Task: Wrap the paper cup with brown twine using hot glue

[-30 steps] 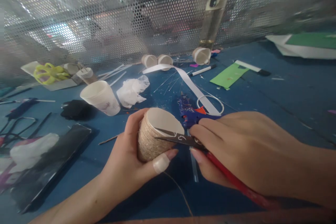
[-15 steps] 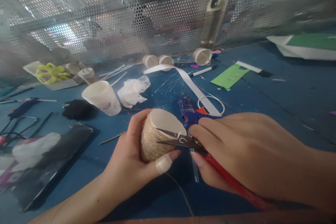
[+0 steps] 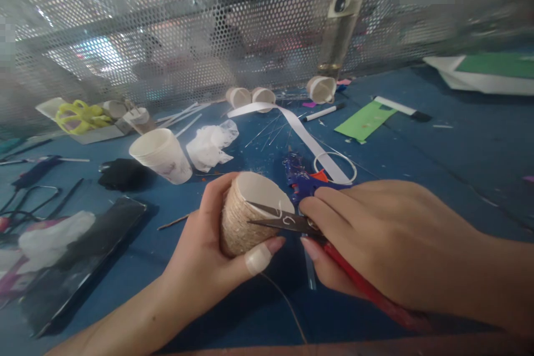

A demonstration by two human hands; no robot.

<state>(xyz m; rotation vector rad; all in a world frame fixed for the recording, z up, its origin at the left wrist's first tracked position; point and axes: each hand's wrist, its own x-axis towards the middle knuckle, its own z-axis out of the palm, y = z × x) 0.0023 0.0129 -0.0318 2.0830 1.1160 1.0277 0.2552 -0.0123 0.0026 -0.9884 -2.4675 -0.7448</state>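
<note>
My left hand point(image 3: 217, 239) is wrapped round a paper cup wound with twine point(image 3: 242, 222), its pale round base tilted up toward the right. A whitish strip covers the thumb tip. In my right hand point(image 3: 375, 239) are red-handled scissors point(image 3: 292, 222), blades a little apart and lying over the cup's edge and twine-covered side. Small white curls cling to the blades. Below the cup a loose strand of twine point(image 3: 283, 295) runs down to the table's front edge. Just beyond my right fingers lies a blue glue gun point(image 3: 302, 181), with a clear glue stick point(image 3: 310, 267) partly visible below.
A stack of paper cups point(image 3: 162, 154) and crumpled white plastic point(image 3: 212, 146) sit left of centre. Behind are twine-wrapped cups point(image 3: 262, 99), a white strip point(image 3: 298, 128), a marker point(image 3: 323, 113), green paper point(image 3: 365, 119) and a bottle point(image 3: 342, 28). Yellow scissors point(image 3: 79, 117) lie far left.
The cup and my left hand have shifted very slightly left. The scissor blades have closed a little and moved slightly left along the cup's edge.
</note>
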